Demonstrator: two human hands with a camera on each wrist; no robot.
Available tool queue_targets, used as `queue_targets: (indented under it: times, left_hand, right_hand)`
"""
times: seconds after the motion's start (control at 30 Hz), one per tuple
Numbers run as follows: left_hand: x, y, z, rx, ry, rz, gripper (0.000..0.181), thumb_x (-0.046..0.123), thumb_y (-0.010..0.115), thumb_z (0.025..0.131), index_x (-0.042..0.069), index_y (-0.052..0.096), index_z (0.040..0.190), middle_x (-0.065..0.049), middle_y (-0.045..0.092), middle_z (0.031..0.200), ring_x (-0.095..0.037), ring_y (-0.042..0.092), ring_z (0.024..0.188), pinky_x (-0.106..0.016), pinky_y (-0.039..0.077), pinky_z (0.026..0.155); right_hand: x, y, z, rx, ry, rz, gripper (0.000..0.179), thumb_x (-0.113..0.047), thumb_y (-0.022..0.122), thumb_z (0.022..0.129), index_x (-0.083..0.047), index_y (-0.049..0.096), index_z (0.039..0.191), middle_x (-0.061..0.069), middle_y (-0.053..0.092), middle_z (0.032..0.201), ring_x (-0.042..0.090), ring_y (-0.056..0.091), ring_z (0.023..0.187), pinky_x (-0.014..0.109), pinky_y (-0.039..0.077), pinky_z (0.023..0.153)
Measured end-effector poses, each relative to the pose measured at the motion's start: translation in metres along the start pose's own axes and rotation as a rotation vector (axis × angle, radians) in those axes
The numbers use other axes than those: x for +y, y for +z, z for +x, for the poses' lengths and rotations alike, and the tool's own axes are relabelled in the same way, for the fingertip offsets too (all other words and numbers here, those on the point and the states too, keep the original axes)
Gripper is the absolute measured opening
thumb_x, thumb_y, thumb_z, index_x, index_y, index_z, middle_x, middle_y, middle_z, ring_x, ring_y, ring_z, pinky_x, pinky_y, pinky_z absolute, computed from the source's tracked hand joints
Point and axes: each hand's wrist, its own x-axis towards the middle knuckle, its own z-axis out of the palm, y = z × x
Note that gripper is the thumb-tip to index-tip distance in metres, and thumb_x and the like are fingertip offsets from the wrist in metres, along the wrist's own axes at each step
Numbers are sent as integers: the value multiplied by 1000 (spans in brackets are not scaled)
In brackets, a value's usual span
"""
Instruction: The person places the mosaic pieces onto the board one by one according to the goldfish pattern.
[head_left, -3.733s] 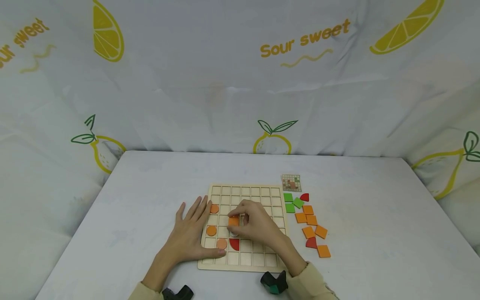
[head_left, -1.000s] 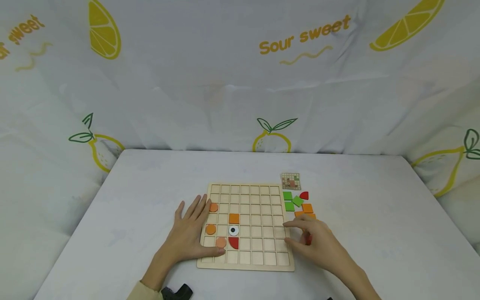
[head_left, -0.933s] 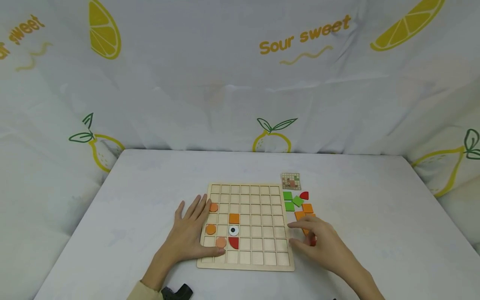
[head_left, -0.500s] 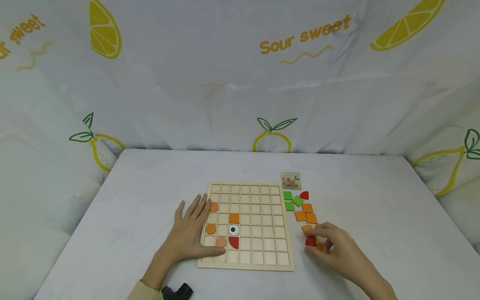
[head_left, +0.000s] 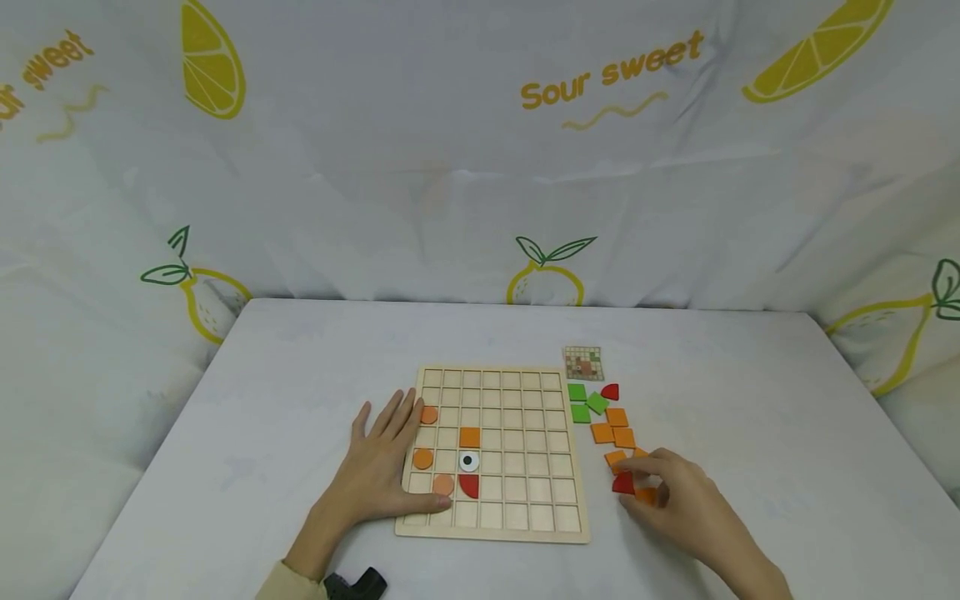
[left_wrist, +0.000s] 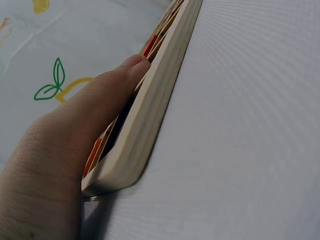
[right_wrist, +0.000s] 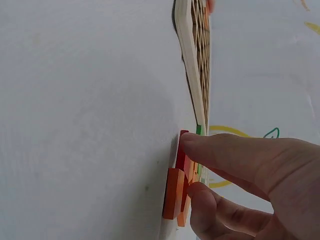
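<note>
My left hand (head_left: 378,471) lies with fingers spread over the left side of a wooden grid board (head_left: 491,537). Its thumb rests along the near edge, as the left wrist view also shows. To the board's right, my right hand (head_left: 682,504) pinches a red quarter-circle tile (head_left: 622,482) between thumb and fingertip, low at the table. Beside that tile is an orange square tile (right_wrist: 173,195), partly behind the fingers in the head view. The board holds an orange square (head_left: 469,437), a white eye disc (head_left: 468,461), a red quarter-circle (head_left: 468,486) and several orange discs (head_left: 423,459).
Several orange square tiles (head_left: 623,437), green squares (head_left: 577,392) and another red quarter-circle piece (head_left: 611,392) lie right of the board. A small pattern card (head_left: 583,363) sits behind them. A black device (head_left: 356,585) is near my left sleeve.
My right hand has let go of the orange square on the board and moved right to the loose tiles. There its fingers have closed around the red quarter-circle. The left hand stays put.
</note>
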Motion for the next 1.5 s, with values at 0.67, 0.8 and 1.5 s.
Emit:
queue_targets:
  times: [0.67,0.8,1.5]
  left_hand:
    - [1,0,0,-11,-6,8,135,90,64,64,6,25,162,-12,21,171,-32,17,161,-69,3,123]
    - [1,0,0,-15,-8,15,135,90,64,64,6,25,162,-11,21,171,-32,17,161,-68,3,124]
    - [1,0,1,-22,-21,11,135,89,65,64,7,24,163,-10,20,171,-31,16,161,-68,2,124]
  right_hand:
    - [-26,14,9,-10,-42,49,25,-11,86,78,-16,79,102,-10,57,75,1,44,63,18,39,59]
    - [-26,10,8,-15,-85,15,30,-9,85,77,-17,79,106,-8,58,86,1,43,64,18,40,58]
    - [-7,0,21,-163,-328,0,26,-5,78,81,-17,78,104,-11,66,97,-2,44,75,17,38,59]
